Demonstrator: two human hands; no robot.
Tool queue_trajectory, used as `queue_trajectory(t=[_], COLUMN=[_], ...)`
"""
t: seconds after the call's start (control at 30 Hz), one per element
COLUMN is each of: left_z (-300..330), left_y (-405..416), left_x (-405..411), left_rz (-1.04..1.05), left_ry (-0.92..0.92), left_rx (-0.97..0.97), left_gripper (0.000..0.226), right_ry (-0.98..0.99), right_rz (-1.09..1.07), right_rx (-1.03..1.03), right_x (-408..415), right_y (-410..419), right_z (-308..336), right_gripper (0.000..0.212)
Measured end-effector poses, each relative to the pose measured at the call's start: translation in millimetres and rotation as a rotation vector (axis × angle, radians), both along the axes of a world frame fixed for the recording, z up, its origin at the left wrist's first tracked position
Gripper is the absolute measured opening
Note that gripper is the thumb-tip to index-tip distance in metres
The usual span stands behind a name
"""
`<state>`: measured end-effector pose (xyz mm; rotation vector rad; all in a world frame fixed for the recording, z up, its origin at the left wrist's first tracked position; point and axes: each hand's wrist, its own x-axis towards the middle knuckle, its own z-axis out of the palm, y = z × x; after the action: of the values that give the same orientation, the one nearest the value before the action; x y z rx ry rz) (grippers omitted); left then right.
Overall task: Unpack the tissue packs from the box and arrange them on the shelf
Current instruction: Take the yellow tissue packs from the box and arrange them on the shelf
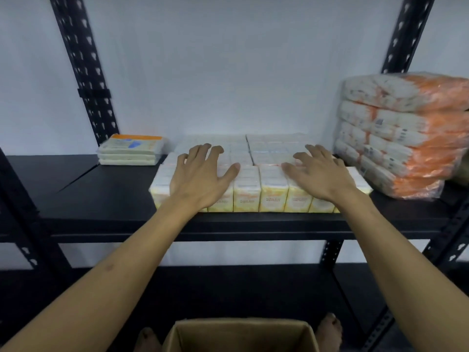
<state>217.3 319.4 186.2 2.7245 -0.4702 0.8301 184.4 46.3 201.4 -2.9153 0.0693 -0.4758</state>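
A black metal shelf [101,199] spans the view against a pale wall, with both bare forearms reaching up and forward over its front edge. Beneath the fingers of both hands lies a wide block of yellow-and-white tissue packs [261,191], standing side by side in rows, front row at the shelf's edge. Well beyond the right fingers, to their outer side, a tall stack of orange-and-white wrapped bundles [401,133] leans slightly. Below both arms, at the bottom of the view, an open cardboard box [241,334] sits on the floor; its inside cannot be seen. Past the left fingers, further left and toward the wall, sits a small stack of flat packs [130,151] with an orange strip on top. The left hand [200,176] lies palm down on the left part of the block, fingers spread and straight, thumb pointing inward. The right hand [322,174] rests palm down on the right part, fingers spread, thumb pointing inward toward the other thumb.
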Motion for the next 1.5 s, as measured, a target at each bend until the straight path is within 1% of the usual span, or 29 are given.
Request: queue_trajectory(t=[0.07,0.13,0.23,0.37,0.47,0.6,0.67,0.73,0.83,0.9,0.97,1.03,1.07,1.13,1.17,1.2,1.27,1.33,1.4,1.5], left_z=[-3,-7,-11,-21,-31,-48,-55,-56,-37,-10,18,34,36,29,22,17,13,12,9,1], left_y=[1,0,0,1,0,-2,-1,0,1,0,-4,-9,-12,-16,-16,-16,-15,-16,-16,-15], left_x=[-10,-17,-24,-28,-33,-38,-40,-42,-48,-48,-40,-26,-20,-12,-12,-13,-15,-19,-21,-21], left_rz=[0.004,0.036,0.052,0.057,0.058,0.044,0.029,0.021,0.021,0.026,0.034,0.048,0.044,0.034,0.046,0.065,0.084,0.072,0.067,0.088], left_ry=[-0.028,-0.074,-0.182,-0.244,-0.315,-0.392,-0.392,-0.389,-0.352,-0.229,-0.107,0.015,0.079,0.188,0.200,0.182,0.154,0.136,0.052,-0.103], left_rx=[0.015,0.046,0.026,0.011,-0.049,-0.118,-0.128,-0.118,-0.088,-0.086,-0.111,-0.041,0.013,0.052,0.051,0.056,0.072,0.028,-0.014,-0.004], left_gripper=[0.061,0.059,0.054,0.050,0.047,0.048,0.049,0.051,0.052,0.055,0.057,0.051,0.047,0.047,0.051,0.055,0.061,0.061,0.059,0.054], right_ry=[-0.075,-0.191,-0.295,-0.434,-0.537,-0.601,-0.589,-0.568,-0.489,-0.409,-0.375,-0.321,-0.237,-0.025,0.035,0.042,-0.045,-0.172,-0.315,-0.495], right_rz=[0.003,-0.004,-0.007,-0.007,0.006,0.064,0.077,0.082,0.068,0.084,0.089,0.051,0.031,0.001,-0.010,-0.018,-0.032,-0.042,-0.053,-0.095], right_rx=[-0.042,-0.074,-0.089,-0.099,-0.026,0.103,0.113,0.077,-0.005,0.056,0.120,0.068,0.050,0.064,0.080,0.097,0.120,0.101,0.080,0.018], right_x=[-9,-17,-21,-23,-29,-38,-42,-45,-48,-45,-36,-23,-17,-8,-7,-7,-11,-16,-20,-18], right_y=[2,4,2,2,3,1,2,3,1,2,5,7,8,8,7,7,8,10,13,14], right_z=[-5,-11,-18,-30,-43,-59,-66,-67,-45,-19,4,15,17,12,8,5,1,-4,-10,-22], right_gripper=[0.065,0.062,0.060,0.061,0.057,0.049,0.048,0.049,0.052,0.053,0.051,0.047,0.047,0.053,0.055,0.057,0.057,0.057,0.053,0.045])
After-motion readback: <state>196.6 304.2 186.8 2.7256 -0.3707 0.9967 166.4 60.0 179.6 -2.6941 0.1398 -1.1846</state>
